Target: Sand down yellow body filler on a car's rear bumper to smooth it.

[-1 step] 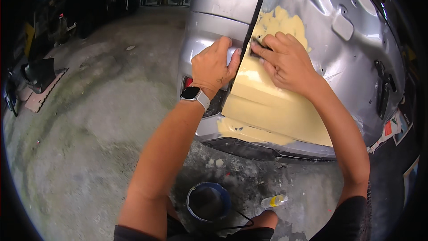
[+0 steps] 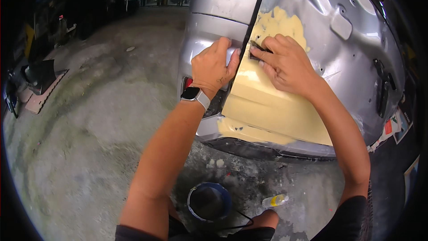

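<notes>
The silver car's rear panel [image 2: 307,22] carries a broad yellow filler patch [image 2: 267,111], smooth below and ragged at its upper edge. My right hand [image 2: 285,64] is closed on a small dark pad [image 2: 256,52], pressed to the filler beside the dark gap. It may be a sanding block, but my fingers cover part of it. To the left of the gap, my left hand [image 2: 214,62] rests on the silver corner panel [image 2: 216,29], its thumb spread from bent fingers and nothing visible in its grasp. A watch [image 2: 191,93] is on that wrist.
Below the bumper [image 2: 263,151], a dark blue bucket [image 2: 209,201] stands on the stained concrete floor [image 2: 102,151]. A clear bottle with a yellow label [image 2: 275,201] lies to its right. Dark parts [image 2: 40,76] sit on a pinkish mat at the far left.
My right hand and the pad have shifted slightly downward on the filler. My left hand stays in place.
</notes>
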The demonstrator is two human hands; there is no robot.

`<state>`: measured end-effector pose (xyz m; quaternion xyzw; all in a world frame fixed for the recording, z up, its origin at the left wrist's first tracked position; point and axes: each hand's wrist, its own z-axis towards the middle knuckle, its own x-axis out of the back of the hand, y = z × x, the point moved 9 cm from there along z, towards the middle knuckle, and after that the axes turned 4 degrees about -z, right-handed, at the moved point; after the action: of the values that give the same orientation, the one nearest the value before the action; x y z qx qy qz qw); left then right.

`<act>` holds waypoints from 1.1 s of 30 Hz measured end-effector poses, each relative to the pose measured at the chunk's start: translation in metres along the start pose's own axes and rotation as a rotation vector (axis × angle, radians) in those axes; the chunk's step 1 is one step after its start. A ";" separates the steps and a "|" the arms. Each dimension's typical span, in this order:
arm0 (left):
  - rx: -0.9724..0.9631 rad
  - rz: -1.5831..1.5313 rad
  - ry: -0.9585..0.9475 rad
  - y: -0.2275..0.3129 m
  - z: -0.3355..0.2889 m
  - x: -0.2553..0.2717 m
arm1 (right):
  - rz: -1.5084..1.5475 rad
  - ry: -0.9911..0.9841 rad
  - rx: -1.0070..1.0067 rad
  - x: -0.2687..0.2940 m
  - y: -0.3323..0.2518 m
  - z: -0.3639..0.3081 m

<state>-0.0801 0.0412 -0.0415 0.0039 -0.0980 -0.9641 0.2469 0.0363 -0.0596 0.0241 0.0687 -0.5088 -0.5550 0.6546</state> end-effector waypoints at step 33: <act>0.246 -0.204 -0.280 0.031 0.080 -0.011 | 0.057 0.769 -0.909 0.040 0.092 -0.199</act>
<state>-0.0597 0.0348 0.0422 -0.0903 -0.2473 -0.9560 0.1296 0.2392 -0.1515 0.0140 -0.0359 0.0515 -0.6347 0.7702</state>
